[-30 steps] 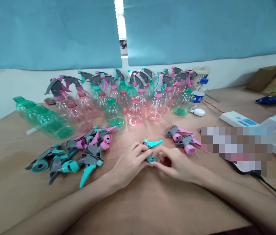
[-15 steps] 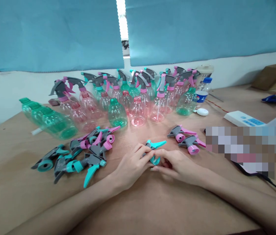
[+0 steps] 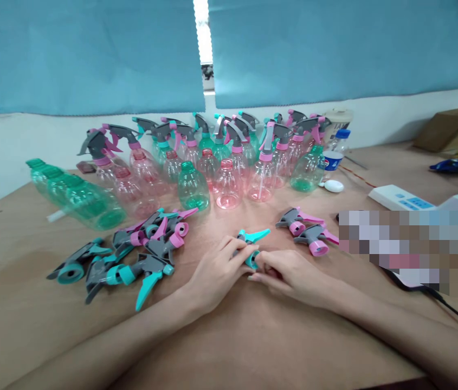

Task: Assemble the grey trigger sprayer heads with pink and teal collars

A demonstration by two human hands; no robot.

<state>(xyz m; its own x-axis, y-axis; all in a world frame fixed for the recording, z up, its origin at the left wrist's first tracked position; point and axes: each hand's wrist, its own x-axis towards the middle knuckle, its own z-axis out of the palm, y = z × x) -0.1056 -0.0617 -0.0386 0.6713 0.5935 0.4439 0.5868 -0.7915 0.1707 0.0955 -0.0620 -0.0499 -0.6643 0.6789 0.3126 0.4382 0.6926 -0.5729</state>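
Note:
My left hand (image 3: 223,264) is closed around a grey and teal trigger spray head (image 3: 255,236), whose teal trigger points up to the right. The spray head's round teal collar (image 3: 252,259) faces my right hand (image 3: 294,275). My right fingers are curled in a pinch at the collar's opening; what lies between them is hidden. To the left lies a pile of loose spray heads (image 3: 153,262) in grey with teal or pink parts. Two grey and pink spray heads (image 3: 313,236) rest to the right, beyond my right hand.
Clear pink and green bottles stand along the back, including a green bottle (image 3: 193,189) and a pink one (image 3: 227,187); several carry spray heads. Green bottles (image 3: 86,200) lean at the left. At the right are a Pepsi bottle (image 3: 333,161), a power strip (image 3: 401,199) and a blurred-out patch.
My right fingers have drawn back from the top of the spray head and curled at its collar. My left hand keeps its hold. The whole view has shifted slightly.

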